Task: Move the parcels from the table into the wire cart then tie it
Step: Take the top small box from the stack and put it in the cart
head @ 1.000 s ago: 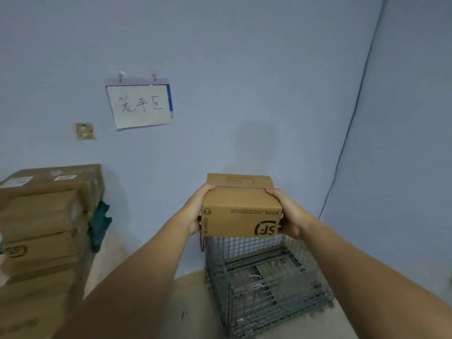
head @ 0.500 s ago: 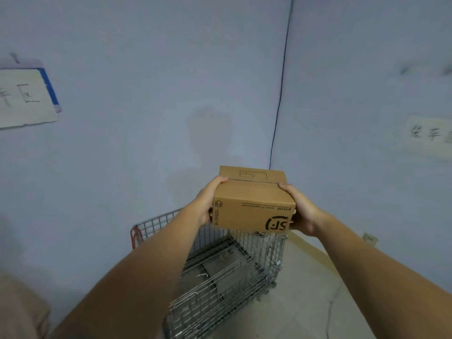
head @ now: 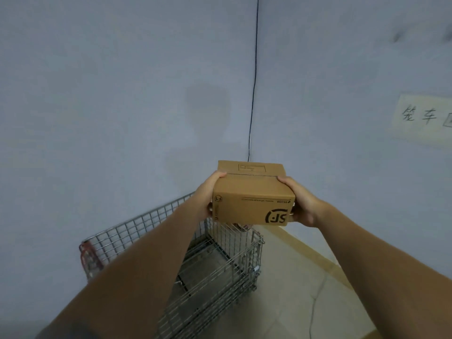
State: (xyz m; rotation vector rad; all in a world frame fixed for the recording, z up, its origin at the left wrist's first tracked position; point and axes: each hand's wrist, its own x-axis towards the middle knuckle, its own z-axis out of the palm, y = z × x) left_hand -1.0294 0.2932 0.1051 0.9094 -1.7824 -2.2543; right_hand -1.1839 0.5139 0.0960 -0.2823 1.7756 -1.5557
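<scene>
Left hand (head: 205, 198) and right hand (head: 301, 203) clamp parcel (head: 252, 195) sides, above wire cart (head: 220, 263).

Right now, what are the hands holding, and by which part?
A cardboard parcel, held by its two short ends: left hand on its left end, right hand on its right end, thumbs on top.

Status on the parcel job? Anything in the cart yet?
Done: nothing visible; the part of the wire cart in view holds no parcels. In hand: one cardboard parcel, gripped at its sides by the left hand and right hand, held in the air above the cart. Left: lower it in, fetch any other parcels (table out of view), then tie the cart.
</scene>
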